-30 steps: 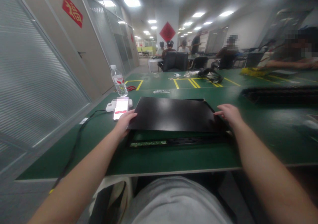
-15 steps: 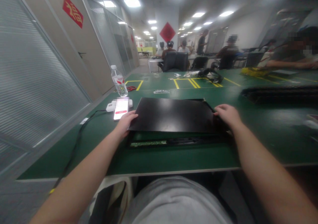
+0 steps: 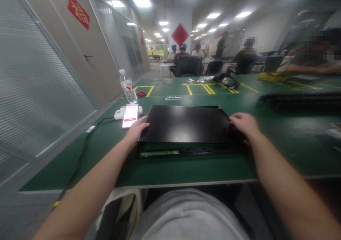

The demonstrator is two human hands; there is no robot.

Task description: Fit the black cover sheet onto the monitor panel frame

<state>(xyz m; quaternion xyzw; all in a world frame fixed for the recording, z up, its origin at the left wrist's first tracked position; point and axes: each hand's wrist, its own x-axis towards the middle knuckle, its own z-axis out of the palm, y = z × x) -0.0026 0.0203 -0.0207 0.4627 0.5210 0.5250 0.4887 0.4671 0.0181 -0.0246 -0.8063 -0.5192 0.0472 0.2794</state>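
A flat, glossy black screen panel [image 3: 183,124] is held between my two hands above the green table. My left hand [image 3: 136,129] grips its left edge, thumb on top and the other fingers partly hidden. At the right edge, my right hand [image 3: 243,123] pinches the panel's side between thumb and curled fingers. Beneath the panel lies a black frame [image 3: 205,150], mostly covered. Along its near side a green circuit board strip [image 3: 160,153] is visible. Whether the panel touches the frame at the far side I cannot tell.
Left on the green table [image 3: 186,172] are a lit phone [image 3: 130,116], a white power strip [image 3: 118,113] with a black cable and a water bottle [image 3: 128,87]. Red scissors [image 3: 141,94] lie behind. Long black parts [image 3: 298,101] lie at right. A person [image 3: 314,60] sits beyond.
The panel's near edge sits very slightly lower, and my left hand has shifted a touch to the right. My right hand keeps its hold. A standing person in the background has moved right.
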